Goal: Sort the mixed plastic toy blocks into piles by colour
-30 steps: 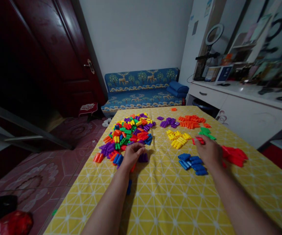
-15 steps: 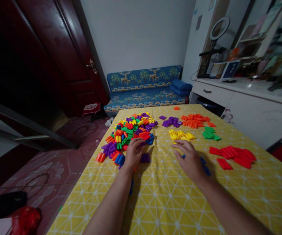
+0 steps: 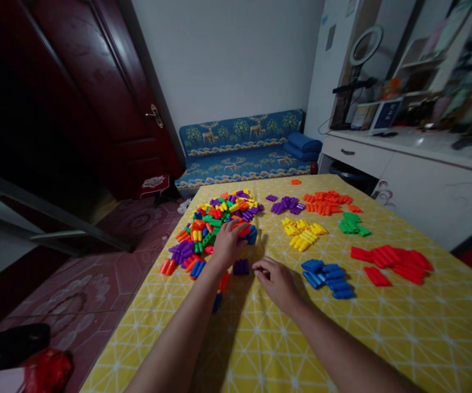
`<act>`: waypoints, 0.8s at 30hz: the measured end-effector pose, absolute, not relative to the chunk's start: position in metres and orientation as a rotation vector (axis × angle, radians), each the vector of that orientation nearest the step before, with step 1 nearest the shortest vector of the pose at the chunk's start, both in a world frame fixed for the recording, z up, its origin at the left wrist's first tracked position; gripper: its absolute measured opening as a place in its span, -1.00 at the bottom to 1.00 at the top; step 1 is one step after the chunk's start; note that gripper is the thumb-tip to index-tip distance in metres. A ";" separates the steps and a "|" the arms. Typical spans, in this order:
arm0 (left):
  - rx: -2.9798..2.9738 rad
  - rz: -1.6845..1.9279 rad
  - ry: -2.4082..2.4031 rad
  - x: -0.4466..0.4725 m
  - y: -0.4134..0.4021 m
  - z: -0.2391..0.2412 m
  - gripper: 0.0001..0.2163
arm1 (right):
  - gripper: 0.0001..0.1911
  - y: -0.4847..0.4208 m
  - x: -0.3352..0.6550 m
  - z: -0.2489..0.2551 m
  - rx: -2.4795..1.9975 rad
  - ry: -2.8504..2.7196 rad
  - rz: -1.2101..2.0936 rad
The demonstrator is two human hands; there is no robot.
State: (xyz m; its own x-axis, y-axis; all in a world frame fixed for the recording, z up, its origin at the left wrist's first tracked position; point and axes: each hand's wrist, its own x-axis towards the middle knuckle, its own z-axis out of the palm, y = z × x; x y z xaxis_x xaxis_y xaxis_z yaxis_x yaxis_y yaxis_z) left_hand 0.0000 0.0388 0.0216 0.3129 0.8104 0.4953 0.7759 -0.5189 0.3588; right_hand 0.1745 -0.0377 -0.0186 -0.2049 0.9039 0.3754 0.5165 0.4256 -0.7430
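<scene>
My left hand [image 3: 230,244] reaches over the near right edge of a mixed heap of coloured plastic tube blocks [image 3: 213,224]. Its fingers are stretched out above red and blue blocks [image 3: 251,234], and I see nothing held in it. My right hand [image 3: 276,281] is low over the table, fingers curled in, with no block showing between them. Just left of its fingertips lies a purple block [image 3: 241,266], apart from the hand. Under my left wrist, an orange block [image 3: 223,282] and a blue block [image 3: 217,303] are partly covered.
Sorted groups lie to the right: blue blocks [image 3: 328,277], yellow blocks [image 3: 304,232], purple blocks [image 3: 287,205], orange blocks [image 3: 326,202], green blocks [image 3: 354,224] and red blocks [image 3: 395,262]. A patterned yellow cloth [image 3: 285,338] covers the table. Behind is a blue sofa [image 3: 236,158].
My right hand has moved left and nearer, away from the yellow group, and its fingers have curled. The blue group is now uncovered. My left hand has shifted slightly and its fingers have straightened.
</scene>
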 end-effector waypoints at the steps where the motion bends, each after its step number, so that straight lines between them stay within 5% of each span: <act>1: 2.541 0.894 1.533 0.002 0.044 0.023 -0.53 | -0.79 -0.038 0.174 -0.018 -1.213 -1.858 0.599; 4: 2.566 0.769 1.608 0.008 0.058 0.022 -0.59 | -0.79 -0.039 0.174 -0.016 -1.204 -1.847 0.618; 11: 2.284 1.079 1.626 0.006 0.058 0.029 -0.73 | -0.82 -0.037 0.175 -0.017 -1.176 -1.743 0.679; 18: 1.581 1.132 1.355 0.019 -0.005 0.029 -0.81 | -0.44 -0.036 0.177 -0.015 -1.046 -1.306 0.839; 24: 1.544 1.198 1.370 0.055 -0.040 0.002 -0.69 | -0.74 -0.040 0.183 -0.010 -1.105 -1.302 0.744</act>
State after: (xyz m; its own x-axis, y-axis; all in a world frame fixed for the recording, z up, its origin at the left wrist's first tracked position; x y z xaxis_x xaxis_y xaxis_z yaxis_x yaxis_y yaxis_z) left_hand 0.0547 -0.0399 0.0022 -0.0054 0.9858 0.1679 0.2978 -0.1587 0.9413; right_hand 0.1825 -0.0400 -0.0103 0.1652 0.9166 0.3642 0.1510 0.3414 -0.9277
